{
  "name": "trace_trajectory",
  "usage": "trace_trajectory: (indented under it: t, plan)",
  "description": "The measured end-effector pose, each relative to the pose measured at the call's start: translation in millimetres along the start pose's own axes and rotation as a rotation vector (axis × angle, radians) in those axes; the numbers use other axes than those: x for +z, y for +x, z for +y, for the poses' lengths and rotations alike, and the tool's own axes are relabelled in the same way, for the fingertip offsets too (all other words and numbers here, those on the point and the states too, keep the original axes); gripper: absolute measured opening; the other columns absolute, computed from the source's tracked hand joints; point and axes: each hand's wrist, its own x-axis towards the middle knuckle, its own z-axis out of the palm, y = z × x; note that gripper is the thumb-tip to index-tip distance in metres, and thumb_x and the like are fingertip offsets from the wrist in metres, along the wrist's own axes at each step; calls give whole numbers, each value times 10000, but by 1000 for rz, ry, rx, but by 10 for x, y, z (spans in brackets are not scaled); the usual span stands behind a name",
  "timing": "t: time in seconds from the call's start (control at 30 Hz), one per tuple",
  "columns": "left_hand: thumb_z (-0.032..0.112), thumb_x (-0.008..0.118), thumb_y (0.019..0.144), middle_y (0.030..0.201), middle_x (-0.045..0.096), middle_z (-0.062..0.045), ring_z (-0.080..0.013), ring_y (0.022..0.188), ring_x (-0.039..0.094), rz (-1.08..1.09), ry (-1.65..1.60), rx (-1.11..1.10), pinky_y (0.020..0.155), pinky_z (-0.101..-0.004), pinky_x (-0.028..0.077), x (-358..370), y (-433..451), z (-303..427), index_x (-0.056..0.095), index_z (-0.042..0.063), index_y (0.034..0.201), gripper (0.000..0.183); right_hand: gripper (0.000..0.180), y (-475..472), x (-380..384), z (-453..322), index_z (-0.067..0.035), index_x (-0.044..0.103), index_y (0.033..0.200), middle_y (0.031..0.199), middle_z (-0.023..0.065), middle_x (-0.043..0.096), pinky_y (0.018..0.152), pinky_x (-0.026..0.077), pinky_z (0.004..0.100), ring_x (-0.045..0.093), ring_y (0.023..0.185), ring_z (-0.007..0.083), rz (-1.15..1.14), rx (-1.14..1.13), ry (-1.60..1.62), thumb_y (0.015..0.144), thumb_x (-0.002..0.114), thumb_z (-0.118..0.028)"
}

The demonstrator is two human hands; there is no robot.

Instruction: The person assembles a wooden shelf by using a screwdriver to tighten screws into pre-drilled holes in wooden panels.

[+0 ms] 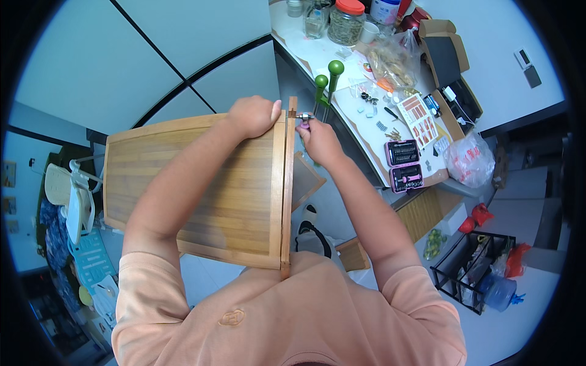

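Observation:
A large framed wooden panel lies before me, with a narrow wooden rail along its right edge and a thin gap between the two. My left hand grips the panel's far right corner, fingers curled over the edge. Close to the rail's far end, my right hand holds a small metal tool with a purple handle; its exact kind is unclear. The tool's metal head is at the rail's right side, where a metal rod or bolt seems to pass. The fingertips of my right hand are partly hidden.
Right of the rail stand green ball-topped handles. The white worktable bears a bit set in a case, loose hardware, jars, bags and an opened cardboard box. Another wooden piece stands below. A black wire rack is at the lower right.

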Motion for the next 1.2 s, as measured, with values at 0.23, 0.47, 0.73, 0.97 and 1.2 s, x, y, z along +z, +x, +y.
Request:
trace_trajectory:
  t: [0.23, 0.47, 0.73, 0.97, 1.2]
  plan:
    - [325, 263, 928, 737, 620, -211, -373, 737, 598, 6, -8, -21, 707, -450, 481, 3, -72, -33, 628, 3, 674, 550, 323, 59, -374, -124, 24, 543, 1020, 720, 48, 596, 509, 500, 262, 596, 587, 122, -719, 349, 635, 900, 504, -274]
    - [330, 269, 927, 755, 622, -212, -374, 742, 599, 5, 11, 1, 711, -453, 480, 19, -31, 87, 634, 9, 698, 537, 287, -61, 33, 49, -7, 543, 1031, 838, 188, 619, 681, 471, 393, 605, 784, 331, 111, -35, 118, 855, 559, -232]
    - [318, 265, 927, 749, 622, -211, -376, 747, 599, -21, -18, -15, 706, -457, 480, -19, -114, 83, 630, 9, 681, 538, 361, 7, -502, -49, -8, 568, 888, 699, 97, 622, 421, 472, 218, 606, 540, 126, -819, 370, 849, 906, 488, -359]
    - [321, 274, 924, 739, 621, -211, -377, 732, 600, 15, 11, -16, 693, -455, 481, 7, -173, 16, 630, 8, 677, 534, 300, -86, -421, -190, -7, 564, 940, 694, 68, 620, 434, 479, 224, 612, 532, 140, -680, 474, 973, 905, 505, -300]
    - [345, 256, 931, 712, 599, -235, -404, 718, 572, 38, -36, -3, 690, -480, 461, 38, -47, 74, 602, -2, 645, 568, 189, -215, 141, 159, -42, 537, 961, 778, 151, 624, 625, 458, 383, 593, 705, 340, 142, 31, 385, 849, 570, -191]
